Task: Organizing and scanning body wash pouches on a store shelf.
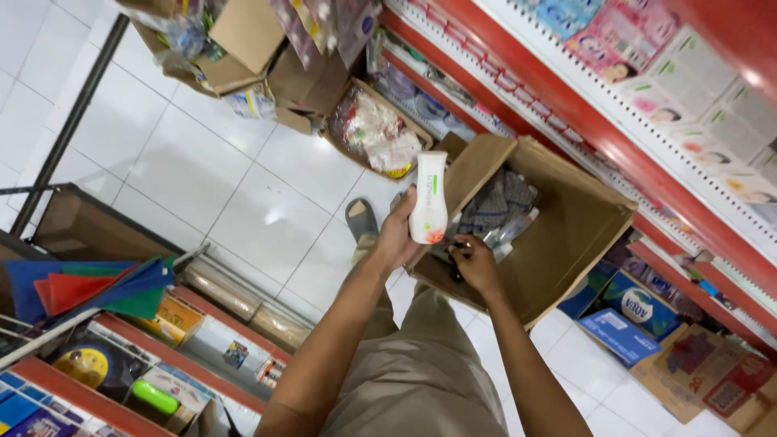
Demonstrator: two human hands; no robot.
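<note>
My left hand [396,236] holds a white plastic bottle [428,197] upright, above the near edge of an open cardboard box [566,235]. My right hand [473,263] is lower, at the box's near rim, its fingers closed on a small dark object [455,260] that I cannot make out. Inside the box lie grey patterned cloth items [498,202] and some clear packets. My legs in khaki trousers and one sandalled foot [361,218] show below the hands.
A red shelf unit [615,133] with packaged goods runs along the right. More cardboard boxes [243,40] with wrapped goods stand on the white tiled floor [210,178]. Flattened cartons [647,324] lie at the lower right. Another shelf with coloured flags [89,287] is at the left.
</note>
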